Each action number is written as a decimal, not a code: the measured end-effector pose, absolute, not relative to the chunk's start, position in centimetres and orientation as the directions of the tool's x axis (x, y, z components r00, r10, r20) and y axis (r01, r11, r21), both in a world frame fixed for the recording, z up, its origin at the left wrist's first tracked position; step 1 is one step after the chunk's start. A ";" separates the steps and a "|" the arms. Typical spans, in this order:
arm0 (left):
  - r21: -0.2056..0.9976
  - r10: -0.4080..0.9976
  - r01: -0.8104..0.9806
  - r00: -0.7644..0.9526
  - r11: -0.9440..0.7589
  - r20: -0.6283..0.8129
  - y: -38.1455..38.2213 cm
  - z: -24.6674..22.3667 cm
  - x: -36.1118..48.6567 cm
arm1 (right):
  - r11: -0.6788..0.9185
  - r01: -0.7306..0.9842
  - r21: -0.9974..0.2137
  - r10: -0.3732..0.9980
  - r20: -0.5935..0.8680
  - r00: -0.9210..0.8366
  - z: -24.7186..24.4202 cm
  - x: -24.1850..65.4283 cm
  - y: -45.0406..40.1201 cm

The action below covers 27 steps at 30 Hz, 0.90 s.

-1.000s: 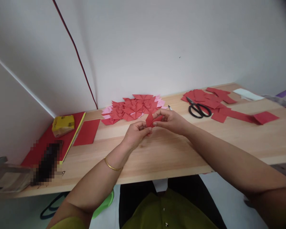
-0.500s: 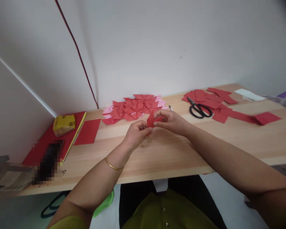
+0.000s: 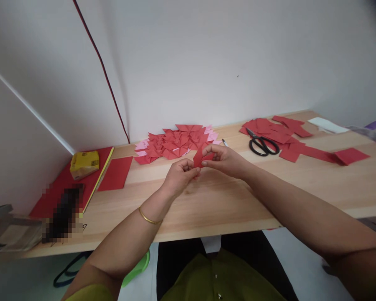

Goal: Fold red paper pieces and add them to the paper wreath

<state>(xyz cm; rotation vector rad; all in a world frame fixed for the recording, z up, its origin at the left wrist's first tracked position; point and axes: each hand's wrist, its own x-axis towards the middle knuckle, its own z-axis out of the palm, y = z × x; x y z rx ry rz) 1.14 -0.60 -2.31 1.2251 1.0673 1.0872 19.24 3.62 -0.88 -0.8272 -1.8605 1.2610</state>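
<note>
Both hands meet above the worktop (image 3: pixel 213 205), past the middle of its near edge and just short of the heap by the back edge. Between them is a small folded red paper (image 3: pixel 198 157), held up with a pointed end rising. The left hand (image 3: pixel 179 174) pinches its lower part between thumb and fingers; the right hand (image 3: pixel 223 159) pinches its right side, thumb below and index finger arched over the top, the other fingers curled in. Some of the paper is hidden behind the fingers, so its full shape cannot be told. A gold bangle (image 3: pixel 148 220) circles the left wrist.

Just beyond the hands, along the back edge, lies a heap of folded red pieces (image 3: pixel 175 143) — pink ones (image 3: pixel 212 134) show at both ends. A pen (image 3: pixel 224 142) lies just beside it, near the right hand.

Towards the back right corner, flat red pieces (image 3: pixel 280 134) overlap loosely; scissors (image 3: pixel 263 144) with black handles rest on them, tips pointing to the back edge. A white strip (image 3: pixel 328 124) lies closer to that corner.

On the left side, a red sheet (image 3: pixel 115 173) lies beside a larger red item (image 3: pixel 54 194) with a yellow edge, which carries a yellow packet (image 3: pixel 85 164).
</note>
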 end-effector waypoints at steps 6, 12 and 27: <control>0.991 0.988 -0.107 0.139 0.080 -0.065 -0.6 -2.2 1.2 | 0.273 0.086 -0.958 0.828 0.188 -0.528 -0.9 19.4 3.6; 0.975 0.994 -0.205 0.086 0.089 -0.073 -0.6 -2.1 1.2 | 0.204 -0.008 -0.979 0.795 0.171 -0.582 -1.4 19.4 3.7; 0.999 0.991 0.034 0.133 0.004 -0.008 -0.9 -1.5 0.8 | 0.132 -0.085 -0.988 0.816 0.157 -0.556 -1.7 18.7 3.4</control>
